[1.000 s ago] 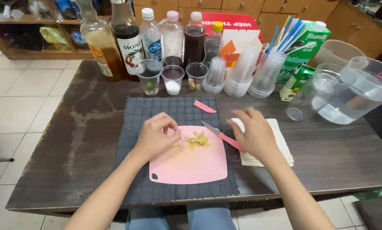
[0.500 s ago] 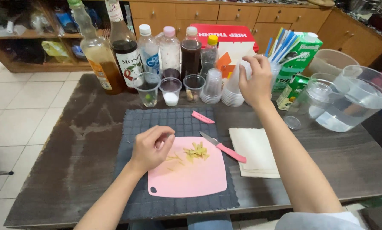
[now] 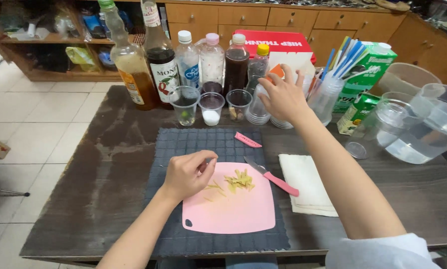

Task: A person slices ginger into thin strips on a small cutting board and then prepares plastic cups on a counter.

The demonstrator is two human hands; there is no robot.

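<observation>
Head camera view, looking down at a dark wooden table (image 3: 84,164) where a person works with two bare hands. The left hand (image 3: 188,174) rests on the near left part of a pink cutting board (image 3: 233,209), its fingers curled loosely together with the thumb against the fingertips; whether they pinch anything cannot be told. Just right of that hand, on the board, lies a small pile of pale yellow-green slivers (image 3: 238,180). A knife with a pink handle (image 3: 273,178) lies across the board's upper right corner, blade pointing toward the pile. The board sits on a dark grey mat (image 3: 183,144), and a pink knife sheath (image 3: 247,140) lies near the mat's far edge.

The right hand (image 3: 283,94) reaches to the far side of the table, fingers spread apart over a stack of clear plastic cups (image 3: 257,107), touching or just above it. A row of bottles (image 3: 183,55) stands behind three small cups. A folded white cloth (image 3: 305,184) lies right of the board, and a large clear pitcher of water (image 3: 427,129) stands at the far right.
</observation>
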